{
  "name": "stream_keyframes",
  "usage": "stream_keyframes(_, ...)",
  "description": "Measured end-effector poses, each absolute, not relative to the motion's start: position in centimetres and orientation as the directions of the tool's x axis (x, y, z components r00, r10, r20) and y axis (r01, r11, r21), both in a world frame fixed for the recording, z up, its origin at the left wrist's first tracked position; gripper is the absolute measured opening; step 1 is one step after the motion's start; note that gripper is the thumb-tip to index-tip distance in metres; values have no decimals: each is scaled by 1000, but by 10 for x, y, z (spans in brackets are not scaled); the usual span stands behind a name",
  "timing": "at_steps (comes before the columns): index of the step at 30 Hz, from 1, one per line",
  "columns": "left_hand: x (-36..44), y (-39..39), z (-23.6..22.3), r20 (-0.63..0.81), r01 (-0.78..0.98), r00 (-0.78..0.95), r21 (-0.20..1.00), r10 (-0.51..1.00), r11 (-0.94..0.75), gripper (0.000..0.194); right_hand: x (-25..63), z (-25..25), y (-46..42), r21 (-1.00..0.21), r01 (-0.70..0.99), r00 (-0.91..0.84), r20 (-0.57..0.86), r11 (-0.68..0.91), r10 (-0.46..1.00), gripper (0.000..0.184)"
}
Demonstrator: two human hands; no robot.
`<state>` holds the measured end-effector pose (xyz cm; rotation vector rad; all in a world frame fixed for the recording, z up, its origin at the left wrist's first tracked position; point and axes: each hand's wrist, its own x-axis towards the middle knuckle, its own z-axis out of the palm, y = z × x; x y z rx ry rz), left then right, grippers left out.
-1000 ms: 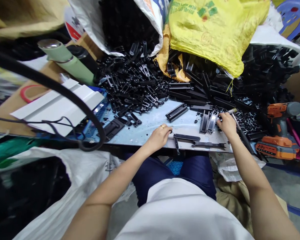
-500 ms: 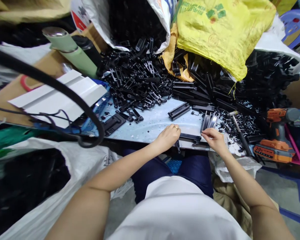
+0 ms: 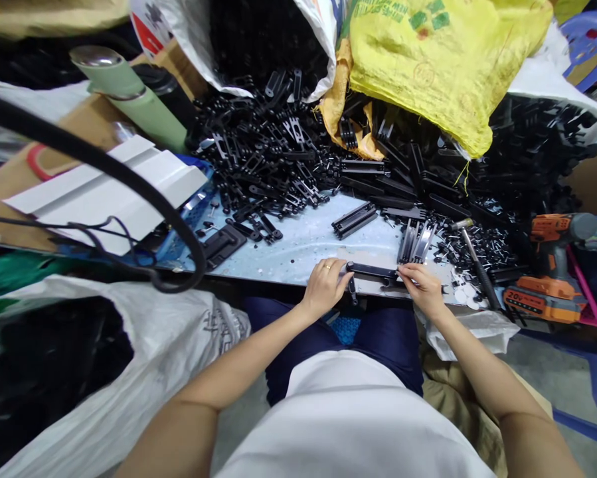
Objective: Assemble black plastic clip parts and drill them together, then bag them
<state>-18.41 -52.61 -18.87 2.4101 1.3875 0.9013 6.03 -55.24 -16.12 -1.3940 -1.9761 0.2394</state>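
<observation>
A long black bar lies crosswise at the front edge of the work surface. My left hand, with a ring on one finger, is closed at its left end, thumb below and fingers above. At the other end, my right hand pinches the bar between thumb and fingertips. Just under the left end, a small black link part sticks out over the table edge. Curved, shiny black parts stand behind my right hand. Further back lies a pair of black bars.
Heaped black parts cover the back of the table. At right are a hammer, loose pins, white discs and an orange drill. A black cable arcs across the left, near a green flask.
My left hand has moved slightly left and down, uncovering the bar's left end. My right hand has shifted a little downward, still at the right end.
</observation>
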Motion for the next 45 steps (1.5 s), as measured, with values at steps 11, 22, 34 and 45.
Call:
stream_keyframes(11, -178, -529, -198, 401, 572, 613, 368, 680, -733, 25, 84, -185, -559, -332, 777, -447, 305, 534, 841, 30)
stream_keyframes(22, -127, -502, -187, 172, 475, 843, 204, 509, -856, 45, 93, -185, -558, -129, 798, -555, 224, 589, 801, 38)
stream_keyframes(34, -146, -488, -163, 114, 520, 818, 273, 564, -809, 45, 81, -141, -549, 77, 850, -527, 143, 521, 838, 64)
stream_keyframes(45, -178, -562, -93, 596, -17, 591, 683, 543, -731, 54, 13, -73, -577, -740, 32, -664, 486, 672, 568, 46)
